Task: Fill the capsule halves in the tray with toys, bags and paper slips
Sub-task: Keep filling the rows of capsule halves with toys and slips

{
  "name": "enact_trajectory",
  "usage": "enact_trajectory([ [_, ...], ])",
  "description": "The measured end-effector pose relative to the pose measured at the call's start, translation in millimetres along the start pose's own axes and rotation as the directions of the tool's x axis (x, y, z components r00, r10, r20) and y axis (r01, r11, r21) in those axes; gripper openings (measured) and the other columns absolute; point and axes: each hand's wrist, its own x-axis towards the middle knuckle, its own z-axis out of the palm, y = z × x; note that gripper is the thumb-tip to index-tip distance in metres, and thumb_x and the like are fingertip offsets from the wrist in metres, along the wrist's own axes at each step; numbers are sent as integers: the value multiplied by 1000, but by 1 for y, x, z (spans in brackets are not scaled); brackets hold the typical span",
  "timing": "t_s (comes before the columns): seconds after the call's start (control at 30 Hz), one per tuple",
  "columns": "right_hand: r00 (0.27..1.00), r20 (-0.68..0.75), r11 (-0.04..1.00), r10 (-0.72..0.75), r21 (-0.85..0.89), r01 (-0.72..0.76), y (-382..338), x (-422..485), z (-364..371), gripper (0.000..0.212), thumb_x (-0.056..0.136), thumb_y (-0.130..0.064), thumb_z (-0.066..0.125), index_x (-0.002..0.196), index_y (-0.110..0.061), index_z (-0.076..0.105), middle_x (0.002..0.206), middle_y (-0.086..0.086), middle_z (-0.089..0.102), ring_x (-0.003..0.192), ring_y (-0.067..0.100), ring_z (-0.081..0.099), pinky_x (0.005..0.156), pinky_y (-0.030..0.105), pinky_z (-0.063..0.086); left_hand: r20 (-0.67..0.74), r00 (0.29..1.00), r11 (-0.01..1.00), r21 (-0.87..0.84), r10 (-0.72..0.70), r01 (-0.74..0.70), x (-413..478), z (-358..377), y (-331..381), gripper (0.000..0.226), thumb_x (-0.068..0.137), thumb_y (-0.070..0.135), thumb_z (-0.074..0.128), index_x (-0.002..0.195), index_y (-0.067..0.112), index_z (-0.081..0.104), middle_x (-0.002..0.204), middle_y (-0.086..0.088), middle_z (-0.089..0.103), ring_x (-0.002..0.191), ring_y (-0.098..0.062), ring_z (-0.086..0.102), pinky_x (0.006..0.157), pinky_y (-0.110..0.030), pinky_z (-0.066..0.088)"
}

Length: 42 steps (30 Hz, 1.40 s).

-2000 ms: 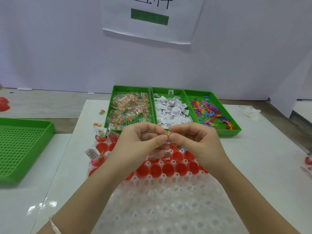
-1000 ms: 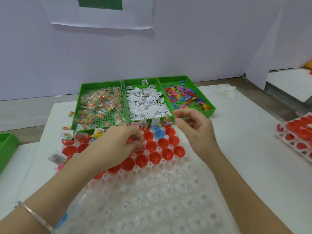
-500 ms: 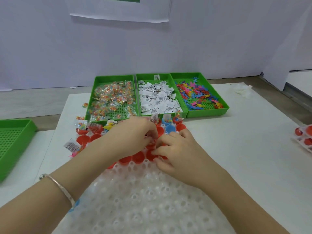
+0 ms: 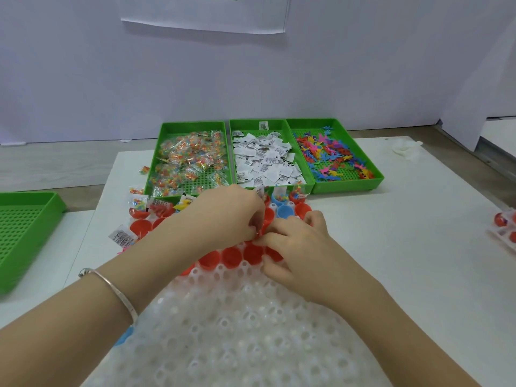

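Tray [image 4: 251, 331]: milky translucent plastic, glossy, dimpled. Capsule halves [image 4: 231, 256]: smooth shiny plastic, red, a few blue. Bins [image 4: 349, 187]: hard green plastic, perforated floors, slight sheen. Bags [image 4: 190, 157]: clear crinkly film. Slips [image 4: 265, 160]: matt white paper, printed. Toys [image 4: 329, 155]: bright, rubbery-looking. Counter [image 4: 405, 247]: matt white. Wrist bangle [image 4: 117, 291]: polished silvery metal.

Left hand [image 4: 223, 216] and right hand [image 4: 303, 247] meet above red capsule halves [image 4: 231, 256]

perforated green tray [image 4: 25, 233] far left; paper sheet [image 4: 203, 15] on wall [image 4: 83, 79].
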Motion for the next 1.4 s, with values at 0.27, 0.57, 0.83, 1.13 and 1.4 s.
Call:
enact_trajectory([
  [0.27,1000,-20,999,10,46,-9,1,-1,0,26,84,-32,51,98,-26,72,89,-8,61,82,16,54,79,33,22,59,997,998,36,49,-51,1,-4,-2,14,86,29,61,95,34,70,90,8,67,86,-16,61,71,-34,56],
  [0.57,1000,-29,997,4,81,-2,1,-1,0,27,82,-35,49,91,-27,73,88,-10,63,81,15,55,76,29,16,44,998,966,253,45,-55,11,0,9,18,89,29,56,101,24,68,92,1,62,91,-22,59,61,-29,42],
  [0.83,999,-16,996,-31,86,33,5,0,-1,31,87,-40,49,109,-32,70,103,-14,61,94,10,52,81,26,10,87,995,998,26,53,-56,7,-3,1,21,92,24,57,102,30,74,93,2,67,88,-20,61,72,-32,54],
  [1.13,997,-71,994,-23,110,30,7,1,3,31,93,-52,47,110,-33,65,100,-17,56,94,6,49,83,24,11,-107,993,951,-308,-52,17,-10,-21,-20,16,84,20,67,87,34,74,85,12,60,65,0,54,56,-10,41],
  [1.4,996,-91,991,-24,131,35,9,1,6,28,92,-51,49,108,-34,64,100,-17,56,95,5,49,83,24,12,-133,990,985,-170,-50,26,-13,-11,-12,8,84,35,68,91,33,73,80,11,55,81,-11,54,73,-33,50],
])
